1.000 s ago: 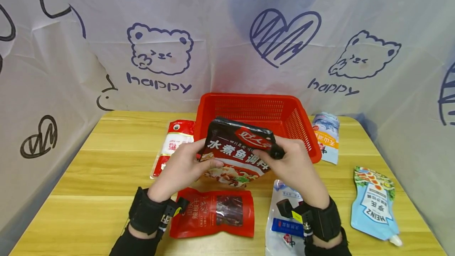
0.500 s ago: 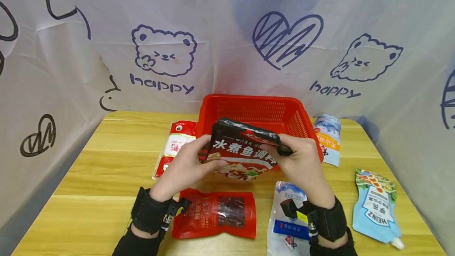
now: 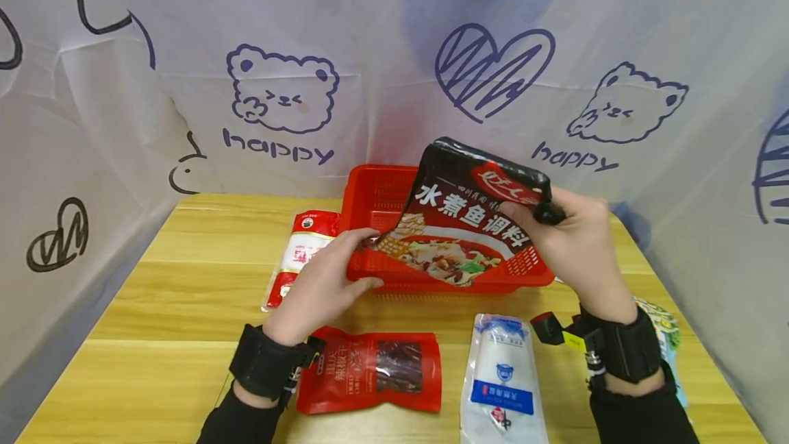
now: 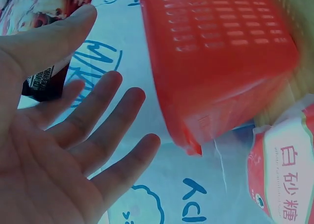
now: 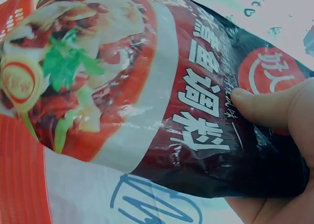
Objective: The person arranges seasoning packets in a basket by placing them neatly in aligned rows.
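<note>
My right hand [image 3: 564,238] pinches the upper right corner of a black and red seasoning packet [image 3: 459,225], thumb on its front. The packet hangs tilted above the red plastic basket [image 3: 376,187], hiding much of it. In the right wrist view the thumb presses the dark end of the packet [image 5: 196,87]. My left hand [image 3: 320,286] is near the packet's lower left edge with fingers spread. In the left wrist view the left hand [image 4: 73,131] holds nothing, and the packet [image 4: 46,18] shows beyond the thumb.
A red and white sugar bag [image 3: 302,252] lies left of the basket. In front are a red dried chili bag [image 3: 370,372] and a white salt bag [image 3: 504,368]. A light blue pouch [image 3: 668,334] lies at right, partly behind the right arm.
My right hand has carried the packet up and to the right, over the basket. The left hand has let go of the packet and stays near its former place.
</note>
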The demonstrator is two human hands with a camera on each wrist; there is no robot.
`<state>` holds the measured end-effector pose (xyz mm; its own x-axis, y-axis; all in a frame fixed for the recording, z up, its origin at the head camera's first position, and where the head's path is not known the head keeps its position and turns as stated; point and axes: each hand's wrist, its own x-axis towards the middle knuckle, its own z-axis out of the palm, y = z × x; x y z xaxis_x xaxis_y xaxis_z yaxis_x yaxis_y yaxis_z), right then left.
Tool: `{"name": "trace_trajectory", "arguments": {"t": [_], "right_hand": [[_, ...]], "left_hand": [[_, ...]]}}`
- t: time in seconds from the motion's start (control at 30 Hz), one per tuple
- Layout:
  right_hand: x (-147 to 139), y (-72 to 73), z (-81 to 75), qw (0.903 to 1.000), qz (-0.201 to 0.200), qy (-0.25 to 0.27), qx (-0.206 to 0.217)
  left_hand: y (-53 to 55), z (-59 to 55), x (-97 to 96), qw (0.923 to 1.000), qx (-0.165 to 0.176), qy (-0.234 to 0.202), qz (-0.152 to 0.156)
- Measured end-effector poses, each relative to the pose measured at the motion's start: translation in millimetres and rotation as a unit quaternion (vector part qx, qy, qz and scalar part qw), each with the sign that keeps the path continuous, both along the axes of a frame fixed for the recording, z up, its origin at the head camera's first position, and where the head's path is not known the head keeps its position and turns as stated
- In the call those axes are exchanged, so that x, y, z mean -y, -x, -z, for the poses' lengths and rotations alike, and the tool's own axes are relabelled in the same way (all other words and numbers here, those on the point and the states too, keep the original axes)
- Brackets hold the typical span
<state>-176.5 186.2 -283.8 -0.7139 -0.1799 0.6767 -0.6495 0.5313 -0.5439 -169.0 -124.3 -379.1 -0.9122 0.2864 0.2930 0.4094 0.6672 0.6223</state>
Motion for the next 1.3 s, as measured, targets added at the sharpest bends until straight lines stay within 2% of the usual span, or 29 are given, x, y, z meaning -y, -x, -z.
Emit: {"name": "trace_trajectory", "arguments": {"t": [0.17,0.37,0.63,0.87,1.13,1.3], "right_hand": [[-5,7.0,-3.9,0.9992,0.04,0.009,-0.001],[-10,17.8,-5.0,0.9937,0.105,0.023,0.032],[-20,37.0,1.3,0.9777,0.163,0.034,0.127],[-26,55.2,15.0,0.958,0.174,0.078,0.214],[-30,69.9,34.0,0.9313,0.182,0.127,0.289],[-38,75.6,46.3,0.9227,0.172,0.139,0.316]], "left_hand": [[1.8,4.2,0.1,0.9992,-0.016,0.037,-0.008],[2.6,9.5,1.4,0.9946,-0.052,0.09,0.006],[3.3,13.4,1.7,0.9942,-0.056,0.091,0.014],[1.9,13.1,1.4,0.994,-0.055,0.094,0.009],[0.8,13.1,1.3,0.9933,-0.053,0.103,0.003],[1.4,13.2,0.8,0.993,-0.054,0.105,0.004]]}}
